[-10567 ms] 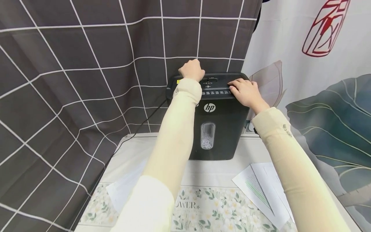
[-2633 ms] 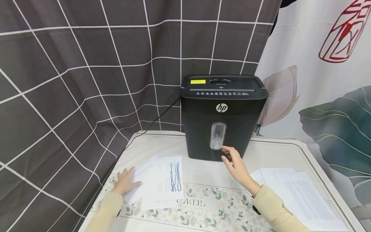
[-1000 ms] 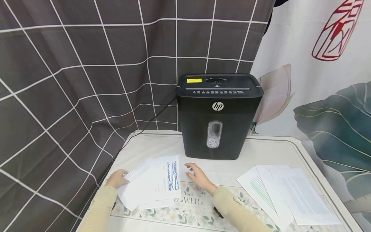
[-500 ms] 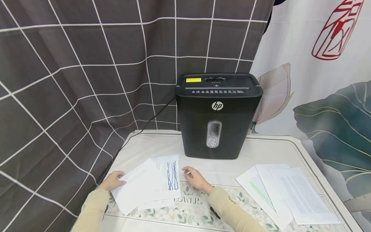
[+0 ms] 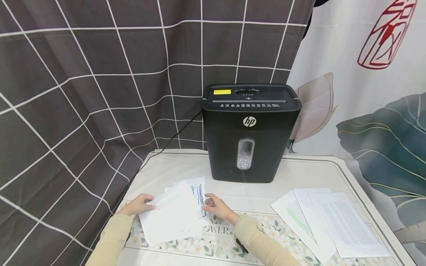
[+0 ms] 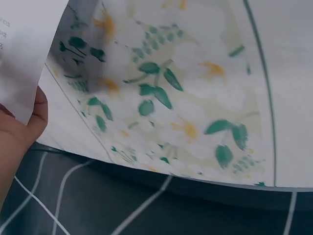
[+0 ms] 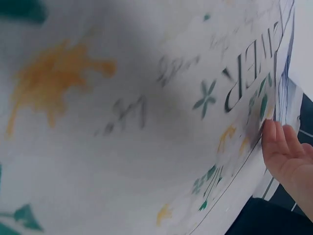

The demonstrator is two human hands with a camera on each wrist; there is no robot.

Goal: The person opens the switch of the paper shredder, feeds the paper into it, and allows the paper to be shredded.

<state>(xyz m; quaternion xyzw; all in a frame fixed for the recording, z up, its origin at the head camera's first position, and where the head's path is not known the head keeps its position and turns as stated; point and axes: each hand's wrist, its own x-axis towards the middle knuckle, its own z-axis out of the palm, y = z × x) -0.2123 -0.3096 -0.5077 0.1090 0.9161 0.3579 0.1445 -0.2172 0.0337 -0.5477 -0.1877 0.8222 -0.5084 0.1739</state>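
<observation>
In the head view my left hand (image 5: 139,205) pinches the left corner of a white printed sheet (image 5: 169,214); the left wrist view shows the hand (image 6: 24,127) with thumb and fingers on either side of the paper (image 6: 29,49). That sheet lies over another with blue scribbled lines (image 5: 199,195). My right hand (image 5: 219,208) is at the scribbled sheet's right edge, fingers slightly bent. In the right wrist view the fingers of the hand (image 7: 288,152) are relaxed beside the paper edge (image 7: 286,93); whether they touch it is unclear.
A black HP shredder (image 5: 266,140) stands at the back of the table, bits of paper behind its window (image 5: 245,155). Its black cable (image 5: 181,130) runs left. Several sheets (image 5: 349,225) lie fanned out at right, one marked green (image 5: 299,220). A grid-patterned curtain (image 5: 133,92) hangs behind.
My left hand has shifted right with the upper sheet, which now covers more of the scribbled one. My right hand has moved slightly left to its edge. Earlier, both hands were on the shredder's top.
</observation>
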